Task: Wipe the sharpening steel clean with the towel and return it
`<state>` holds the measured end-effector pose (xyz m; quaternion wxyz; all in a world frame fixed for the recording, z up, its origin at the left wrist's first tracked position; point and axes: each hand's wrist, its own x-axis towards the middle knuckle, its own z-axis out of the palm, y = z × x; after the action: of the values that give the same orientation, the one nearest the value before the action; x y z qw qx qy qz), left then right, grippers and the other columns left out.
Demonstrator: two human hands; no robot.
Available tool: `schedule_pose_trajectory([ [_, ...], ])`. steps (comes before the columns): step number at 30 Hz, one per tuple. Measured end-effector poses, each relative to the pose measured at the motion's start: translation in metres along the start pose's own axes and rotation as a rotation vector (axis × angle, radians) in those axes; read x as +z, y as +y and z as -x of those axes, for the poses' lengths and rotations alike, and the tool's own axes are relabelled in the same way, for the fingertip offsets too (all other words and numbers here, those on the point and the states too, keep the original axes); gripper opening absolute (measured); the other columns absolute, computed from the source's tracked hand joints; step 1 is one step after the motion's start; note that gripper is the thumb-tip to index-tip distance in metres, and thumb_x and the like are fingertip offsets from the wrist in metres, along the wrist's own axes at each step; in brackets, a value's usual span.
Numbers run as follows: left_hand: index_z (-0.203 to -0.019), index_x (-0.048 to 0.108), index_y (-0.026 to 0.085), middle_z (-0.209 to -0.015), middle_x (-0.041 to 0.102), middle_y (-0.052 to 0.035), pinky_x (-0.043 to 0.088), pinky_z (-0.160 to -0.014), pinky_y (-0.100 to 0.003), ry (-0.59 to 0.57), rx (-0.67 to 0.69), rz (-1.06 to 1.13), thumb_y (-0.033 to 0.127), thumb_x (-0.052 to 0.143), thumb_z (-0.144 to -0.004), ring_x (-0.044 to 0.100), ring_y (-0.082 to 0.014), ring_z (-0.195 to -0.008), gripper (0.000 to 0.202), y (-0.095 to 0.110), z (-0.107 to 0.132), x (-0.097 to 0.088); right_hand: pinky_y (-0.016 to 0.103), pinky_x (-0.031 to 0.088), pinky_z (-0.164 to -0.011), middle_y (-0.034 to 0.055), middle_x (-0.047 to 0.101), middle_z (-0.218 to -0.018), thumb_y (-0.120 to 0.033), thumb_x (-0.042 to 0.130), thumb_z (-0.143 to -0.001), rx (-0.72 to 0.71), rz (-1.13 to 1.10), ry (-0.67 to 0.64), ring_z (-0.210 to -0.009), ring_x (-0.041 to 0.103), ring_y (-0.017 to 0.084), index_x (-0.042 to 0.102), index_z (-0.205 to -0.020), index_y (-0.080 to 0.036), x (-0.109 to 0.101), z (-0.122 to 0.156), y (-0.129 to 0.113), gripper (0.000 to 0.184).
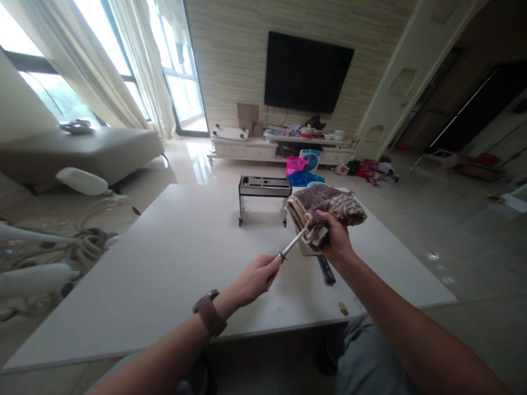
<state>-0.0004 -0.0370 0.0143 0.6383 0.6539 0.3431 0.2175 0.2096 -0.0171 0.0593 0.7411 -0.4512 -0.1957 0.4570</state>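
My left hand (260, 276) is closed round the handle of a sharpening steel (295, 241), whose bright rod slants up to the right. The rod's far end is hidden in a folded brown and beige towel (329, 206). Gripping that towel from the near side is my right hand (338, 236), thumb on top. Below the towel a knife (326, 270) lies on the white table (164, 274); its black handle shows, while most of the blade is covered. Behind my hands stands a knife block (265, 187) with a slotted dark top and clear sides.
A small sticker (343, 308) is near the table's front edge. Beyond the table are a blue plastic item (305, 178), a pink basket (295, 164) and a low cabinet (242, 149) under a television (308, 71). Coiled hoses (93, 241) lie at the left.
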Motion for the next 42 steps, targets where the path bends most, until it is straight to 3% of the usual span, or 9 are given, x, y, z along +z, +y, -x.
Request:
schedule_pose_trajectory([
  [6,-0.061,0.043,0.019,-0.043,0.040,0.0060,0.026,-0.039,-0.020,0.015,0.006,0.026,0.057,0.041,-0.095,0.033,-0.0064,-0.037,0.051,0.002,0.001,0.001,0.025,0.058,-0.052,0.0023,0.076,-0.075,-0.024,0.082,-0.059,0.020,0.030,-0.010,-0.065,0.072,0.020,0.069,-0.083,-0.017,0.005,0.015,0.005,0.028],
  [14,-0.070,0.045,0.021,-0.038,0.039,0.0079,0.021,-0.028,-0.019,0.037,0.022,0.201,0.065,0.045,-0.089,0.029,-0.0074,-0.028,0.048,-0.012,-0.003,0.001,0.027,0.058,-0.064,0.0076,0.078,-0.091,-0.027,0.087,-0.055,0.210,0.223,-0.208,-0.079,0.073,0.023,0.072,-0.086,-0.014,0.011,0.059,0.040,0.038],
  [29,-0.082,0.048,0.021,-0.038,0.041,0.0084,0.022,-0.025,-0.017,-0.025,-0.020,0.295,0.065,0.046,-0.089,0.027,-0.0080,-0.026,0.045,-0.025,-0.007,0.003,0.028,0.057,-0.061,0.0067,0.077,-0.080,-0.028,0.084,-0.058,0.294,0.252,-0.200,-0.069,0.072,0.022,0.071,-0.092,-0.013,0.006,0.055,0.041,0.039],
  [42,-0.079,0.047,0.021,-0.037,0.041,0.0078,0.023,-0.025,-0.019,-0.046,-0.050,0.391,0.061,0.047,-0.088,0.028,-0.0087,-0.025,0.041,-0.015,0.001,0.006,0.029,0.057,-0.056,0.0083,0.076,-0.077,-0.030,0.082,-0.061,0.333,0.275,-0.225,-0.059,0.069,0.020,0.070,-0.086,-0.012,0.008,0.057,0.039,0.033],
])
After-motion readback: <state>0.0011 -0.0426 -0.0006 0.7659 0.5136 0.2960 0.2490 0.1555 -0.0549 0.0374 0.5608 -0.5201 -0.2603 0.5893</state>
